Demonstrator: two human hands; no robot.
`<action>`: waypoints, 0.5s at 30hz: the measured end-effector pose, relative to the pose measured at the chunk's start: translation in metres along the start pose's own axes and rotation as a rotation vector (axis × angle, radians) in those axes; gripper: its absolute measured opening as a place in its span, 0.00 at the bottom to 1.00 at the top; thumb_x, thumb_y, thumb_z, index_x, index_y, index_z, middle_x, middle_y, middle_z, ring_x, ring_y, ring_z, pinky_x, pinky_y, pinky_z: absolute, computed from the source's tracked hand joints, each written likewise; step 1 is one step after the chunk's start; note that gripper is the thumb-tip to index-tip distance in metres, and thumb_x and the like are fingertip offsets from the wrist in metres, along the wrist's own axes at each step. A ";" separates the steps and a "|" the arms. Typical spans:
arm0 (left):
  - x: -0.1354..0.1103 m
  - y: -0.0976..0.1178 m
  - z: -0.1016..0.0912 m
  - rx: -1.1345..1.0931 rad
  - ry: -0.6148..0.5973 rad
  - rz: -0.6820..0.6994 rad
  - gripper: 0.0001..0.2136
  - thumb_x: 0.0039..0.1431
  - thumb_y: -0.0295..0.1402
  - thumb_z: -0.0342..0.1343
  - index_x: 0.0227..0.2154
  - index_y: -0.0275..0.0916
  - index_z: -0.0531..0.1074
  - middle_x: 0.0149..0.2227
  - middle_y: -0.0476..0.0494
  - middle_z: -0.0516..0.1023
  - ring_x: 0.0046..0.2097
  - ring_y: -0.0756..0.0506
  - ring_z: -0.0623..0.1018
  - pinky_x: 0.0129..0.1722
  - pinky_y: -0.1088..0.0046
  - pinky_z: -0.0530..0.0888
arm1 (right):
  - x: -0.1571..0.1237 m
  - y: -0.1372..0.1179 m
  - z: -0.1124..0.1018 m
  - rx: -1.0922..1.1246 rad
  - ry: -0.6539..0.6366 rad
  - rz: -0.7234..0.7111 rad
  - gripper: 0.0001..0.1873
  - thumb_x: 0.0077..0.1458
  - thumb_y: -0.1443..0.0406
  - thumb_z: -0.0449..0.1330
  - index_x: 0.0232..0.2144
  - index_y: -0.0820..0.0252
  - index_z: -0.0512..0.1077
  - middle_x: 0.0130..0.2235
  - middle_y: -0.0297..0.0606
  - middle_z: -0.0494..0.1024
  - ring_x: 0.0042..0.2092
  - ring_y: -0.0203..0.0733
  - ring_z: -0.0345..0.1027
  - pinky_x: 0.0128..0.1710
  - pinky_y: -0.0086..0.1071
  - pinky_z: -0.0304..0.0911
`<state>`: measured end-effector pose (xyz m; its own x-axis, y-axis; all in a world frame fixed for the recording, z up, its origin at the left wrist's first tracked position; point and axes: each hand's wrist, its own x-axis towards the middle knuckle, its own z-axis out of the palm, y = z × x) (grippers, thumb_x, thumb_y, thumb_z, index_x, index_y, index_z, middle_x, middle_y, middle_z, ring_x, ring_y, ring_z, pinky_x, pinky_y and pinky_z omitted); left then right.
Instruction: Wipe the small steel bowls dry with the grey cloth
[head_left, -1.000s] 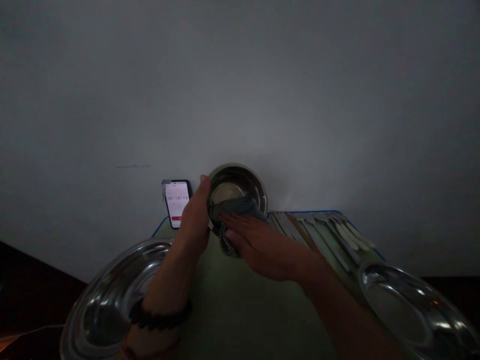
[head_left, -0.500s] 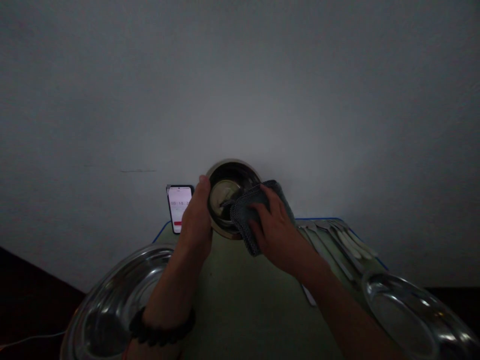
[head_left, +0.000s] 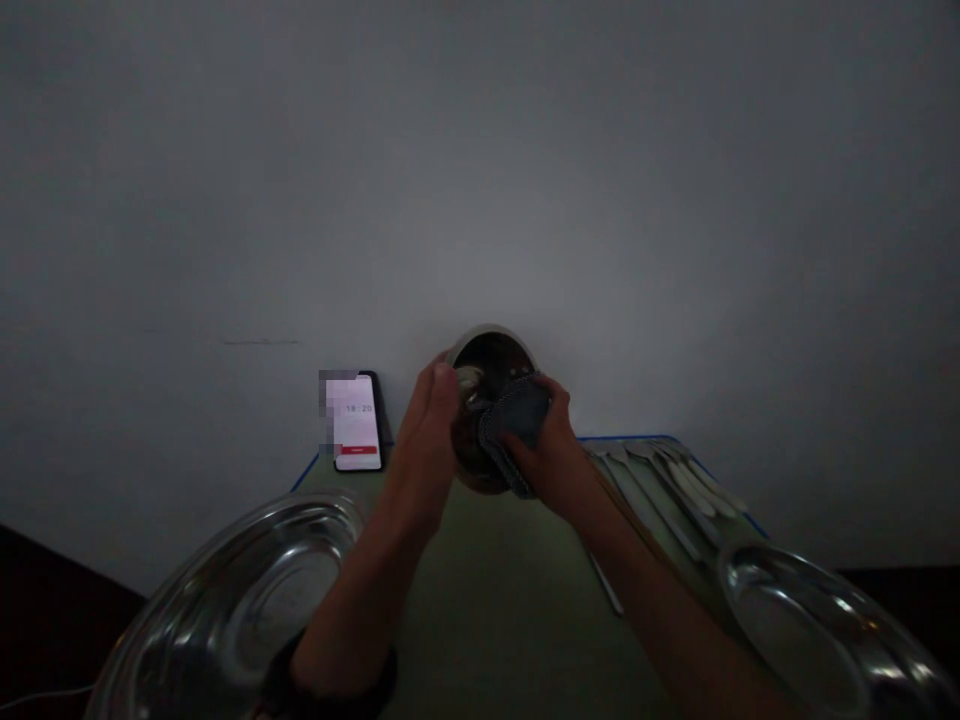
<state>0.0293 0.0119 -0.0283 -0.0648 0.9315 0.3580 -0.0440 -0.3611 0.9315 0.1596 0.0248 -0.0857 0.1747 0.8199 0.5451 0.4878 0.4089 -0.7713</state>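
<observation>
A metal bowl (head_left: 491, 345) is held up near the wall, tilted so that its dark inside faces me. My left hand (head_left: 427, 435) grips its left side, thumb at the rim and the other fingers mostly hidden behind. In my right hand (head_left: 555, 445) is a bunched dark grey-blue cloth (head_left: 521, 415) with a pale stitched edge. The cloth lies against the right part of the bowl's rim and inside. My right fingers are closed around it, partly out of sight.
A phone (head_left: 358, 425) showing a timer leans at the back left. One large metal basin (head_left: 225, 600) stands at the left front, another metal basin (head_left: 817, 620) at the right. Several long-handled utensils (head_left: 667, 490) lie on the green table (head_left: 480, 620), which meets the wall.
The bowl has shifted to the right and turned more sideways, my left hand moving with it. My right hand has closed more tightly round the cloth at the rim.
</observation>
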 end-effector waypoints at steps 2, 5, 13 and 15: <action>-0.003 0.001 0.003 0.066 -0.058 0.053 0.25 0.60 0.51 0.42 0.53 0.42 0.66 0.54 0.43 0.72 0.58 0.42 0.67 0.56 0.63 0.66 | 0.002 0.004 0.000 0.059 0.045 0.015 0.41 0.46 0.66 0.60 0.57 0.64 0.44 0.59 0.56 0.57 0.59 0.49 0.56 0.59 0.47 0.52; -0.006 0.006 0.005 0.108 -0.087 0.075 0.25 0.62 0.50 0.39 0.55 0.43 0.64 0.55 0.44 0.70 0.58 0.43 0.68 0.56 0.64 0.66 | 0.006 0.006 -0.003 0.136 0.104 0.063 0.48 0.43 0.64 0.62 0.60 0.63 0.38 0.59 0.56 0.58 0.56 0.50 0.60 0.57 0.48 0.55; -0.009 0.012 0.008 0.086 -0.001 0.088 0.23 0.62 0.49 0.40 0.53 0.45 0.67 0.53 0.48 0.73 0.56 0.45 0.69 0.57 0.66 0.64 | 0.011 0.005 -0.007 0.139 0.068 0.262 0.25 0.42 0.55 0.63 0.41 0.63 0.67 0.41 0.47 0.76 0.42 0.49 0.71 0.41 0.43 0.65; -0.009 0.014 0.009 0.101 -0.010 0.069 0.22 0.63 0.48 0.40 0.52 0.45 0.67 0.52 0.48 0.73 0.56 0.45 0.69 0.58 0.66 0.62 | 0.010 0.007 -0.006 0.112 0.090 0.248 0.25 0.41 0.54 0.64 0.40 0.62 0.66 0.40 0.46 0.76 0.40 0.48 0.71 0.39 0.41 0.65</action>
<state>0.0379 -0.0017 -0.0178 -0.0546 0.9052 0.4215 0.0606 -0.4184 0.9062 0.1700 0.0331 -0.0835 0.3544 0.8637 0.3583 0.3236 0.2462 -0.9136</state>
